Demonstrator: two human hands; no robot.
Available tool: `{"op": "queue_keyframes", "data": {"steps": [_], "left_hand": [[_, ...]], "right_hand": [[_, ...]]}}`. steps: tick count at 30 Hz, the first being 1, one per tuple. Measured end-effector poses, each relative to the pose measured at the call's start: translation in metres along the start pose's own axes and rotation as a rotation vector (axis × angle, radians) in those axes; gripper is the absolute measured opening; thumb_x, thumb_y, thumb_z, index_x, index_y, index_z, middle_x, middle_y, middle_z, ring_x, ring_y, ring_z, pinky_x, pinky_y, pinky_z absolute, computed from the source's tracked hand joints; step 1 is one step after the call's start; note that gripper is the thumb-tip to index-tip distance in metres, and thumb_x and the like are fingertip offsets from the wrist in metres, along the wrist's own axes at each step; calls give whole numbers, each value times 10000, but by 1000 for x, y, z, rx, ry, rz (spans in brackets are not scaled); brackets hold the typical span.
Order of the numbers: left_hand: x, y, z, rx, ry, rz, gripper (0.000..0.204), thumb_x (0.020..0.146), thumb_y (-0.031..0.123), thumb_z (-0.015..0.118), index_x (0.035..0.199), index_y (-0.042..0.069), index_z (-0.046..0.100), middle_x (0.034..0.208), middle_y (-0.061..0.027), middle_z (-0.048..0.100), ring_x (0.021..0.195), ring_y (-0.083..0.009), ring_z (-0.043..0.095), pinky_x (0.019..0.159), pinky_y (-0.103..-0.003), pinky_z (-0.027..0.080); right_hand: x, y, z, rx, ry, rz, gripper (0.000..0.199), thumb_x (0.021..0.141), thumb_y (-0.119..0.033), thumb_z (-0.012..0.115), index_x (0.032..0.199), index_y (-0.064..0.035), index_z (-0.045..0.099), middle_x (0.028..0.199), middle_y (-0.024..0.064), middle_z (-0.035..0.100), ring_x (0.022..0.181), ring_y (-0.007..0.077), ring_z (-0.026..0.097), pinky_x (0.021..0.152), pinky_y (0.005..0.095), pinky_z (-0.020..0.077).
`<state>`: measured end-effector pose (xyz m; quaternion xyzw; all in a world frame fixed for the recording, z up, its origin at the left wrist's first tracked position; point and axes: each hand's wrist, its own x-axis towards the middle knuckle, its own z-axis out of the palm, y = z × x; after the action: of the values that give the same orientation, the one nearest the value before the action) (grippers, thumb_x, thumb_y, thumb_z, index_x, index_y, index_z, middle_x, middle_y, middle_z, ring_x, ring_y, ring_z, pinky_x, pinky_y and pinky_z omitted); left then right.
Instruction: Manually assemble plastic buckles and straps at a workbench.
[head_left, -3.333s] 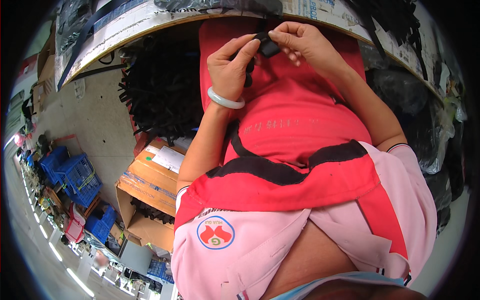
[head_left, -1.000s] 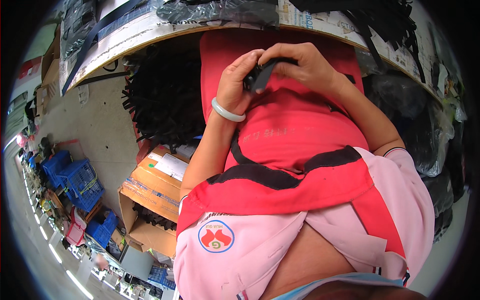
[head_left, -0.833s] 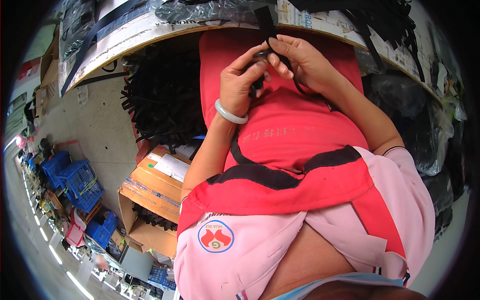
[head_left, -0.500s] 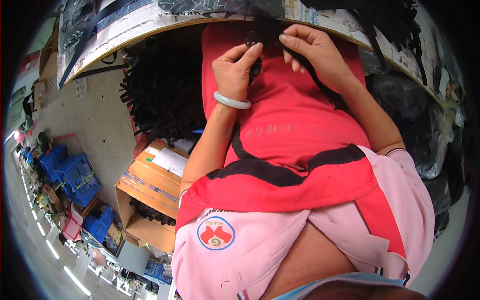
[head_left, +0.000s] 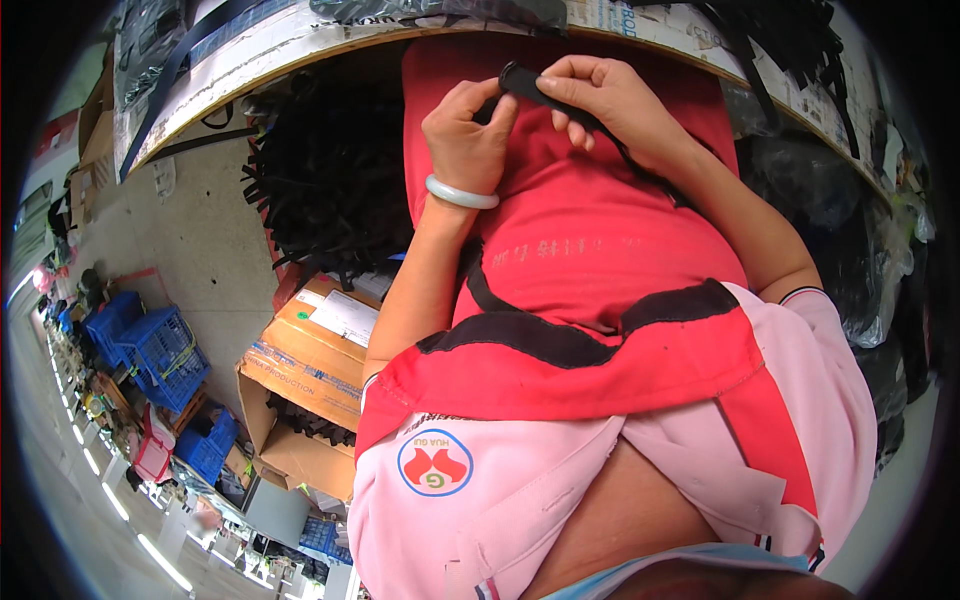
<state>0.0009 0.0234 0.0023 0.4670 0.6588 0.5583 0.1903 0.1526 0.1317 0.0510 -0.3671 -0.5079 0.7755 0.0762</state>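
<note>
Above my lap, a black fabric strap [head_left: 527, 84] is stretched between my two hands, its looped end uppermost. My left hand [head_left: 466, 138], with a pale bangle on the wrist, pinches the strap's left side between thumb and fingers. The thumb and forefinger of my right hand [head_left: 612, 106] grip the other side, the remaining fingers curled below. From there a dark length trails down beneath my right wrist. Both hands are over the red apron [head_left: 600, 210], just short of the table edge.
A worktable [head_left: 300, 52] with black straps [head_left: 785, 50] and plastic-wrapped goods curves across the far side. To the left are a heap of black strips [head_left: 325, 180], an open cardboard box [head_left: 305, 350] and blue crates [head_left: 165, 355]. Dark plastic bags [head_left: 825, 220] stand at the right.
The tangled black bunch at the table edge beyond my hands no longer shows there. A flat, looped strap end now shows between my fingers, and my right hand has shifted slightly left.
</note>
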Motion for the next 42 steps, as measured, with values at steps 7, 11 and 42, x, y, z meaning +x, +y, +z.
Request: {"op": "queue_keyframes", "data": {"steps": [7, 11, 42], "left_hand": [[-1, 2, 3, 73, 16, 59, 142, 767, 0, 722, 906, -12, 695, 718, -93, 640, 619, -141, 593, 579, -244, 459], [-2, 2, 4, 134, -21, 139, 120, 772, 30, 713, 890, 20, 691, 740, -109, 634, 631, -237, 625, 570, -308, 493], [-10, 0, -2, -1149, -190, -817, 236, 946, 204, 597, 1020, -19, 628, 724, -94, 628, 545, -132, 574, 415, -218, 426]], "right_hand": [[14, 10, 7, 77, 46, -99, 259, 936, -222, 613, 1066, 0, 588, 731, 52, 640, 548, 80, 586, 475, 188, 466], [25, 15, 6, 112, 59, -134, 384, 929, -234, 631, 1204, 9, 517, 726, 52, 635, 550, 89, 585, 472, 186, 464], [17, 21, -2, -298, 86, -409, 152, 899, -97, 653, 1025, -12, 669, 933, 15, 659, 807, 72, 594, 744, 207, 479]]}}
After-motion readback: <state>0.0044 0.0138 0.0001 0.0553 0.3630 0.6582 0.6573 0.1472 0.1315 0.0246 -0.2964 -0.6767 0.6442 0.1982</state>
